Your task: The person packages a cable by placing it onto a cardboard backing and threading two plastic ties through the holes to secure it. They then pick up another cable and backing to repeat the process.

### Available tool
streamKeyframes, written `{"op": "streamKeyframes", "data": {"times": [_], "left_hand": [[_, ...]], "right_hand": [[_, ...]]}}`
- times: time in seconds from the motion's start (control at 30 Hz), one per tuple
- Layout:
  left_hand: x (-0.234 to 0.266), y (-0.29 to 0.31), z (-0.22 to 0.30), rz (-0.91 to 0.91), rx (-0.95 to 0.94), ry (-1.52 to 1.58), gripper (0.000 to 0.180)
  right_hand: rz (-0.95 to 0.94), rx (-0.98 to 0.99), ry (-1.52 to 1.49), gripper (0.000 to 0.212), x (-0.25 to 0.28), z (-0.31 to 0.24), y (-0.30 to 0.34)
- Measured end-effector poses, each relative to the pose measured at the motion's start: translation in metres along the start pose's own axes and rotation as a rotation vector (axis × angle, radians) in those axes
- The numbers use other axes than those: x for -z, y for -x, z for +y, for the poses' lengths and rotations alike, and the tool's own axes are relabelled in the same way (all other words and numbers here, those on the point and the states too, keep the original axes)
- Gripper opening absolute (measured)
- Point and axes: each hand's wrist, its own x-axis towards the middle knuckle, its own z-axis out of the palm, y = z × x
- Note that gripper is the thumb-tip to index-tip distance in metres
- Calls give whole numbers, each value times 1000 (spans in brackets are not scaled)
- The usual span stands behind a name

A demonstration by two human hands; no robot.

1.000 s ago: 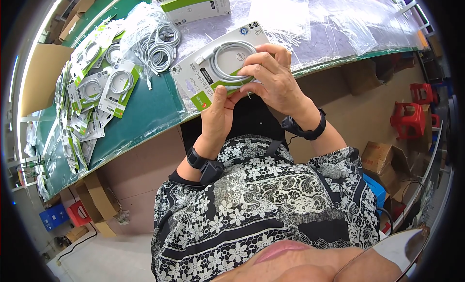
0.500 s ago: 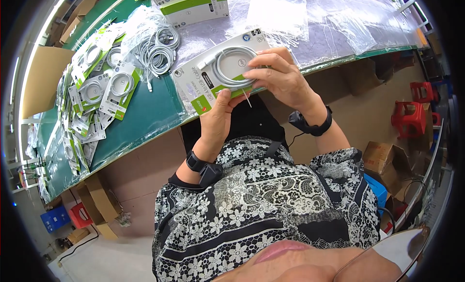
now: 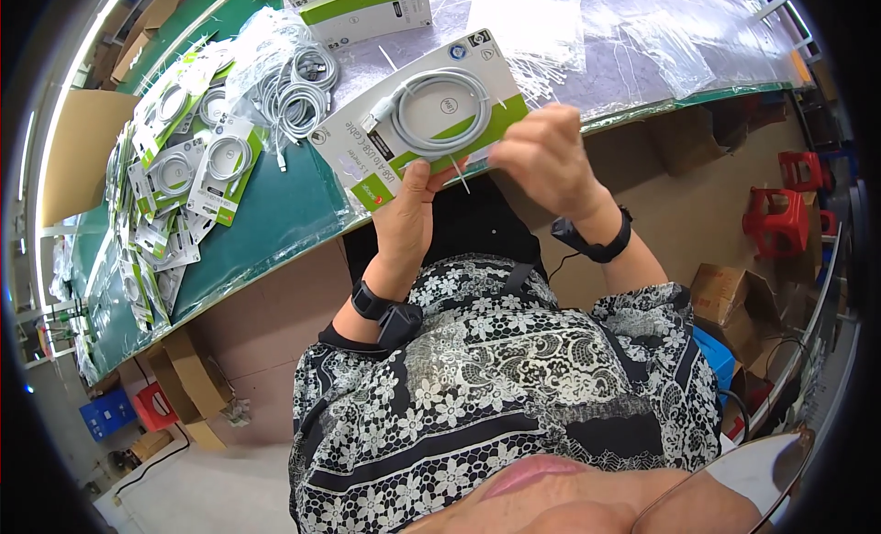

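Observation:
My left hand (image 3: pixel 410 201) grips the lower edge of a white and green cardboard packaging card (image 3: pixel 353 149), thumb in front and fingers behind. On the card lies a coiled light grey USB cable (image 3: pixel 448 153), its plug toward the left. Thin white ties stick out around the card, one of them a tie end (image 3: pixel 462 177) below the coil. To the right of the card, apart from the coil, is my right hand (image 3: pixel 548 162). Its fingers are curled closed and slightly blurred; whether anything is in them is hidden.
Carded cables (image 3: pixel 229 162) lie piled on the green table (image 3: pixel 262 245) at left. Beside them are loose coiled cables (image 3: pixel 298 103) and clear plastic bags. A white and green box (image 3: pixel 372 18) stands at the back, with scattered white ties (image 3: pixel 537 66) to its right. Red stools (image 3: pixel 775 224) stand at right.
My right hand has come off the cable coil and moved slightly right and down, its fingers curling in. My left hand has shifted the card a little left and up.

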Motion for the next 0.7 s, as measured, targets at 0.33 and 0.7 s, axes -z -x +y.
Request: {"op": "streamKeyframes", "data": {"times": [0.33, 0.7], "left_hand": [[-6, 6, 3, -22, -188, -192, 34], [-1, -15, 34, -348, -1036, -830, 28]], "right_hand": [[74, 20, 4, 16, -22, -22, -6], [173, -58, -164, 15, -33, -26, -18]]}}
